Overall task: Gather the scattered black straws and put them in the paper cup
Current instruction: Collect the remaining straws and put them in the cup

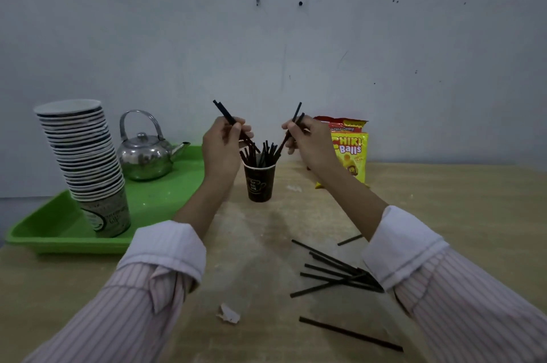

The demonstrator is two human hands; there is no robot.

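My left hand [223,142] and my right hand [307,140] are both raised just above the paper cup [259,183], which stands upright on the counter [207,288], in the middle and toward the far side. The left hand pinches a small bundle of straws [225,112] that leans to the far left. The right hand pinches a pair of straws [297,114] that leans to the far right. The lower ends of both point down at the mouth of the cup, where many black straws [263,152] stand together. A pile of loose straws [334,274] lies crossed on the near right, and its right end goes under my right sleeve [405,247]. A single straw [350,334] lies nearer, and a short straw piece [350,239] lies just beside my right forearm. On the left is a green tray [165,194] with a metal kettle [145,155] and a tall leaning stack of cups [85,167]. The tray's right edge is close to my left wrist. Just behind my right hand a yellow snack bag [352,152] stands at the wall [266,37]. A scrap of paper [228,313] lies near, between my arms. Bare counter lies between my forearms and on the far right.
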